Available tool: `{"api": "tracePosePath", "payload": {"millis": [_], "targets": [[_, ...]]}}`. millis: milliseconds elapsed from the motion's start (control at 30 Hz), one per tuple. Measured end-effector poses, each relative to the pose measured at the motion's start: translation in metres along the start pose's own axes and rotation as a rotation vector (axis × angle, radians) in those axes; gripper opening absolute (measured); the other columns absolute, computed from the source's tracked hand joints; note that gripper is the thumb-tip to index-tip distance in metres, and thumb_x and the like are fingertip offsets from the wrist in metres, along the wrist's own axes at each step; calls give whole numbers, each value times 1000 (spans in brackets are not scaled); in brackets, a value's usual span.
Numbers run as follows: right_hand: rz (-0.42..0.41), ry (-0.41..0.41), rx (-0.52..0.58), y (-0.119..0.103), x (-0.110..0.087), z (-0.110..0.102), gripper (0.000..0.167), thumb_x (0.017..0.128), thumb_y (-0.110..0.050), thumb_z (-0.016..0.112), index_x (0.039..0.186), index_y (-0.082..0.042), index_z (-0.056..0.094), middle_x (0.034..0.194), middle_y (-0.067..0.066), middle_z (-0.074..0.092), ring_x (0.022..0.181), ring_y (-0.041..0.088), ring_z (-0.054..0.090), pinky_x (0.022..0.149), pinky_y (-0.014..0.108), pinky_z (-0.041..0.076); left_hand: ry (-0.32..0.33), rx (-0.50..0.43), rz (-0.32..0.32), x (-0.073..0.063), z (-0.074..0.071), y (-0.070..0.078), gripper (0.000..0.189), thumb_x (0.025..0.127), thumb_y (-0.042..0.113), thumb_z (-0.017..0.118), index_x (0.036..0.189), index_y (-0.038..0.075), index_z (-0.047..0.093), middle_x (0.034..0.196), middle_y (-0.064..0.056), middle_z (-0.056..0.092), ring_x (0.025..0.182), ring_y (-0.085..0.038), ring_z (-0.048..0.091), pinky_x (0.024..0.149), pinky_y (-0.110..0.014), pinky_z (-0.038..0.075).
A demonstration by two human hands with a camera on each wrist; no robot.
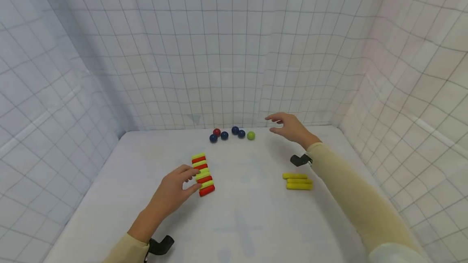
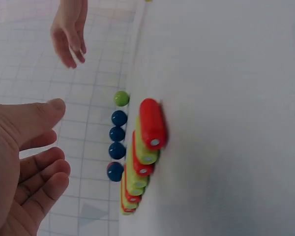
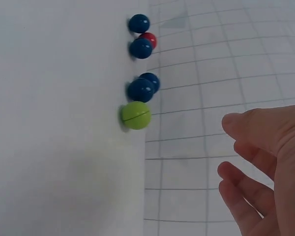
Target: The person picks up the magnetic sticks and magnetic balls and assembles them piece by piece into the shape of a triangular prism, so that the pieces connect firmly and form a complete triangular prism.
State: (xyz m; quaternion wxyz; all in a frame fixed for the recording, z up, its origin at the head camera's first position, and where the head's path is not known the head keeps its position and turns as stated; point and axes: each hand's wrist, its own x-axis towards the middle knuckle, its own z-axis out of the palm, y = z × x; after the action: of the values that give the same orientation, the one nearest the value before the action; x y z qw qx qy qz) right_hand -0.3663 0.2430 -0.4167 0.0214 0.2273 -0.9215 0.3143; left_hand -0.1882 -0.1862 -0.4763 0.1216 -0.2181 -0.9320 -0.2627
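Left hand is hovering, seemingly above red and lime rods, right hand near the green ball, both loosely parted, empty.

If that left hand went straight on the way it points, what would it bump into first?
Probably the row of red and yellow-green sticks: in the head view, the left hand overlaps it at the fingertips, though its height above them is unclear.

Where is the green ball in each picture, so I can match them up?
Head: green ball just right of and below centre.
Left wrist: green ball left of centre, slightly above mid-height.
Right wrist: green ball just left of centre.
Shared landmark: the blue balls, near it in every view.
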Motion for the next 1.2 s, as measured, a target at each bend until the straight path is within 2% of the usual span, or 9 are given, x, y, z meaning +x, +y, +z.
{"api": "tracePosePath", "payload": {"millis": [100,233,433,533,733,867,1033,1200], "targets": [[8,-66,-31,-3,19,19,43,103,-14,76,146,-13,69,150,10,63,136,38,58,112,54,49,-95,-2,-56,-1,11,1,40,89,19,93,125,9,79,114,-3,70,95,-19,65,80,-34,61],[42,-116,-45,-1,34,41,42,103,-14,76,145,-11,70,148,11,65,135,36,59,110,52,51,-164,-4,-115,1,21,4,34,89,18,92,121,12,81,110,3,69,96,-15,65,84,-37,60],[147,-114,-23,17,45,68,41,103,-12,74,143,-12,71,140,13,68,122,31,63,99,48,55,-239,28,-98,5,34,8,29,89,18,92,116,14,82,101,9,65,91,-12,61,85,-36,60],[166,-114,5,24,48,80,42,102,-8,72,144,-14,71,142,10,67,116,27,65,97,45,55,-247,58,-86,6,35,8,26,89,17,92,112,15,82,96,10,61,87,-11,58,82,-34,59],[152,-100,11,19,53,93,39,101,-8,74,140,-16,74,144,8,67,114,27,65,98,45,55,-256,81,-84,2,34,4,24,89,13,91,111,13,82,100,6,66,92,-14,62,88,-37,60],[132,-85,-6,15,54,95,34,100,-8,76,134,-12,76,136,7,71,114,27,66,98,44,55,-270,84,-64,0,35,4,22,90,12,91,110,11,83,102,4,68,94,-16,64,89,-38,61],[124,-102,-11,13,57,99,27,100,-10,79,126,-10,75,122,7,73,111,25,67,98,42,56,-245,102,-35,0,37,4,21,89,10,91,109,10,83,100,5,69,91,-16,64,87,-38,61],[153,-90,24,12,57,101,20,98,-9,81,116,-11,72,118,7,73,110,26,70,97,43,57,-244,117,-63,1,37,5,25,89,10,91,113,9,83,101,2,70,93,-18,65,89,-39,61]]}}
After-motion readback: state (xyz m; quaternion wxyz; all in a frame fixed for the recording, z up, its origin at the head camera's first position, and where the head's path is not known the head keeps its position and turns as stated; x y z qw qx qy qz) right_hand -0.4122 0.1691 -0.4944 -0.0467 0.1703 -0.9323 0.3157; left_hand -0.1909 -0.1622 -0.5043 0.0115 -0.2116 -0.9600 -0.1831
